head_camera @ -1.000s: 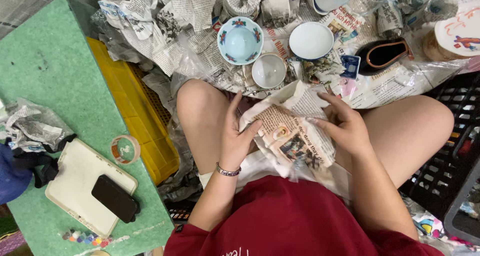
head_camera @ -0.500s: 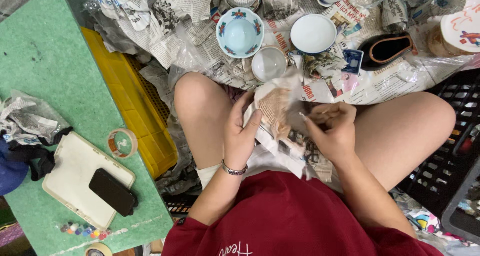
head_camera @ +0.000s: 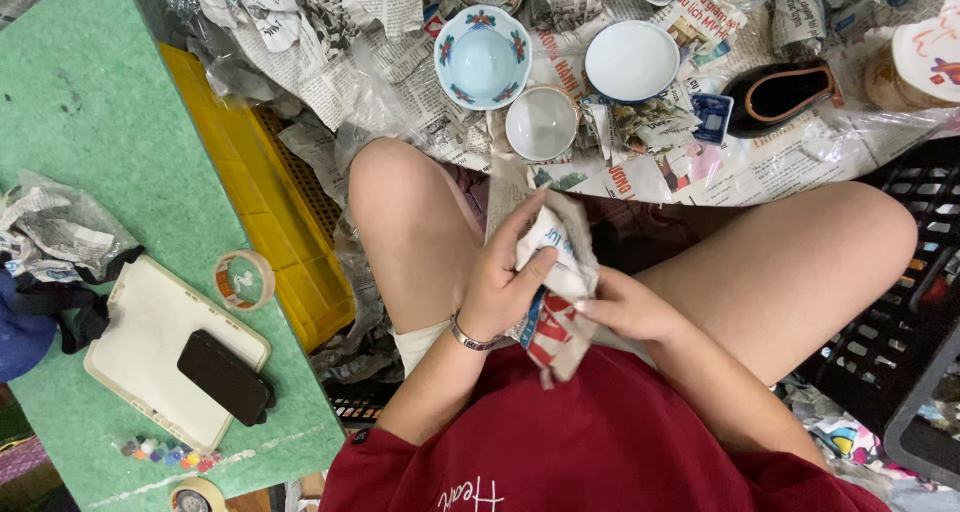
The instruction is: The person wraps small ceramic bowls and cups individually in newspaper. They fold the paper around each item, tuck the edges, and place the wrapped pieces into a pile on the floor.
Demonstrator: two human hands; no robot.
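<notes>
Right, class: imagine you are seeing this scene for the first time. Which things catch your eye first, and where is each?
At centre, the left hand and right hand fold a crumpled newspaper-wrapped bundle over the lap. Beyond the knees, a pale blue floral-rimmed ceramic bowl sits on spread newspaper beside two plain white bowls. To the left, a bright yellow plastic crate stands against a green table.
</notes>
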